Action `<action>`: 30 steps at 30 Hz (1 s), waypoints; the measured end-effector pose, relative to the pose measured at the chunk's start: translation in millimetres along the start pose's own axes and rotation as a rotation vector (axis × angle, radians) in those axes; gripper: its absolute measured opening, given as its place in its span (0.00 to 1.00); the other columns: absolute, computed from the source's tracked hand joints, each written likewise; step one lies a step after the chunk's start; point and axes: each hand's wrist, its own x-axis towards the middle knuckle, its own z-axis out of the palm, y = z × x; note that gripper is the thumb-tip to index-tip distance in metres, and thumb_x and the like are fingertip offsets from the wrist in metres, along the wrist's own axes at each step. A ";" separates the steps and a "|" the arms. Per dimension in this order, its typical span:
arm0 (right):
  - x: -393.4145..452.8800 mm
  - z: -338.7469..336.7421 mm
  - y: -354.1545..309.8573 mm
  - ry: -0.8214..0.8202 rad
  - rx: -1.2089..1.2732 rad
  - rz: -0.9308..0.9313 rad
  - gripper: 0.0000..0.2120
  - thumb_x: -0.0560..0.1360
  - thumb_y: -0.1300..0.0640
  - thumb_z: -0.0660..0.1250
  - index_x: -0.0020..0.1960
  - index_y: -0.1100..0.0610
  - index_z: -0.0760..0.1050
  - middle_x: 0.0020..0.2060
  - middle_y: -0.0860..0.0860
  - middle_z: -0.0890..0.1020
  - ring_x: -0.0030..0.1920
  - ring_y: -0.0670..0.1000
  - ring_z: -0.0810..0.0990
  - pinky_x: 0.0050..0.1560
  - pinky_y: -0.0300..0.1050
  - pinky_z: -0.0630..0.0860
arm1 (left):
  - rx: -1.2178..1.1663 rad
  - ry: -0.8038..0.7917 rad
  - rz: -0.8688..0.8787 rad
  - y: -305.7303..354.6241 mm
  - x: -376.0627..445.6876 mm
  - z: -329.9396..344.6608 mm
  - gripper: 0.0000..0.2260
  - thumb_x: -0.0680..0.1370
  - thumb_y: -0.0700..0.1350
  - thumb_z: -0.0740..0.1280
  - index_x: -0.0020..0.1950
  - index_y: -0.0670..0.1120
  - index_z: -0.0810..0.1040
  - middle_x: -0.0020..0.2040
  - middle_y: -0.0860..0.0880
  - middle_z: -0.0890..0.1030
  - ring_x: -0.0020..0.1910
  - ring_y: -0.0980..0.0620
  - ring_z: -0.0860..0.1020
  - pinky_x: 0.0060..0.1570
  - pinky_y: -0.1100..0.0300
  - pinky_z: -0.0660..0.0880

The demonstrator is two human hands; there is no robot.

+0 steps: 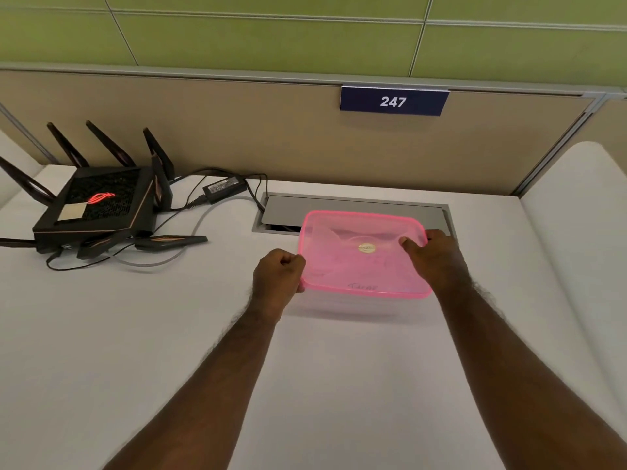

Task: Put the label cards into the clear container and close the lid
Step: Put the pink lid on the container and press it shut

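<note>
The single head-worn view looks forward and down, close over the desk (pixel 135 334), toward the partition (pixel 271 140).

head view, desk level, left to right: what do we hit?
Router → power brick → left hand → pink lid on the clear container → right hand. Both hands grip the lid's side edges.

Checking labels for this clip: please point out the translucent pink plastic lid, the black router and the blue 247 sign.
Translucent pink plastic lid (pixel 353 266): head view, flat top.
Black router (pixel 98 205): head view, mesh top.
Blue 247 sign (pixel 393 102): head view, on the digits.
</note>
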 end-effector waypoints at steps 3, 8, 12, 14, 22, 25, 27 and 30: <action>-3.9 3.4 -3.3 0.014 -0.035 0.013 0.31 0.74 0.39 0.66 0.66 0.61 0.71 0.60 0.62 0.77 0.59 0.63 0.77 0.60 0.57 0.75 | 0.114 0.002 -0.019 -0.3 2.4 -1.6 0.10 0.73 0.46 0.65 0.37 0.40 0.76 0.25 0.48 0.78 0.23 0.50 0.77 0.40 0.50 0.81; -11.5 8.2 -4.5 0.039 -0.073 0.006 0.32 0.74 0.38 0.65 0.68 0.59 0.70 0.63 0.61 0.75 0.62 0.64 0.74 0.61 0.58 0.74 | 0.084 0.003 -0.075 -3.0 4.0 -4.0 0.10 0.75 0.45 0.66 0.37 0.41 0.77 0.28 0.48 0.79 0.22 0.52 0.79 0.42 0.48 0.83; -15.2 11.5 -4.1 0.059 -0.087 -0.006 0.31 0.74 0.37 0.64 0.69 0.57 0.69 0.64 0.61 0.73 0.63 0.64 0.73 0.62 0.59 0.72 | 0.071 -0.024 -0.115 -7.2 5.2 -5.3 0.07 0.75 0.44 0.66 0.41 0.41 0.77 0.29 0.47 0.80 0.22 0.50 0.78 0.44 0.47 0.82; -14.6 11.6 -4.1 0.060 -0.091 -0.007 0.31 0.74 0.37 0.64 0.69 0.56 0.69 0.64 0.61 0.73 0.63 0.64 0.73 0.61 0.59 0.72 | 0.069 -0.025 -0.122 -7.0 7.3 -5.4 0.07 0.75 0.44 0.67 0.46 0.41 0.78 0.32 0.47 0.80 0.21 0.51 0.78 0.40 0.49 0.83; -4.4 8.2 -1.6 -0.016 -0.063 0.021 0.31 0.74 0.36 0.63 0.70 0.54 0.69 0.65 0.59 0.74 0.63 0.63 0.74 0.62 0.60 0.73 | 0.242 -0.056 -0.088 8.5 22.4 -3.9 0.08 0.71 0.48 0.67 0.48 0.50 0.76 0.39 0.48 0.82 0.26 0.48 0.80 0.39 0.51 0.83; -3.8 8.5 0.3 -0.022 -0.020 0.040 0.31 0.74 0.37 0.64 0.70 0.53 0.69 0.66 0.58 0.74 0.64 0.62 0.74 0.63 0.59 0.73 | 0.201 -0.085 -0.141 13.8 26.3 -4.5 0.07 0.73 0.48 0.69 0.48 0.47 0.76 0.42 0.48 0.80 0.30 0.47 0.80 0.38 0.50 0.83; -3.3 8.7 1.9 -0.036 0.038 0.043 0.29 0.74 0.38 0.65 0.70 0.53 0.69 0.67 0.56 0.74 0.65 0.61 0.74 0.64 0.58 0.72 | 0.110 -0.145 -0.218 15.6 27.4 -6.7 0.09 0.75 0.46 0.69 0.52 0.45 0.76 0.45 0.46 0.80 0.35 0.47 0.79 0.36 0.52 0.83; -2.1 8.7 3.0 -0.052 0.094 0.045 0.28 0.75 0.40 0.66 0.69 0.53 0.69 0.67 0.55 0.75 0.64 0.59 0.75 0.62 0.55 0.71 | -0.022 -0.284 -0.330 18.9 29.0 -13.6 0.13 0.77 0.43 0.69 0.61 0.45 0.74 0.55 0.43 0.80 0.43 0.44 0.79 0.37 0.53 0.80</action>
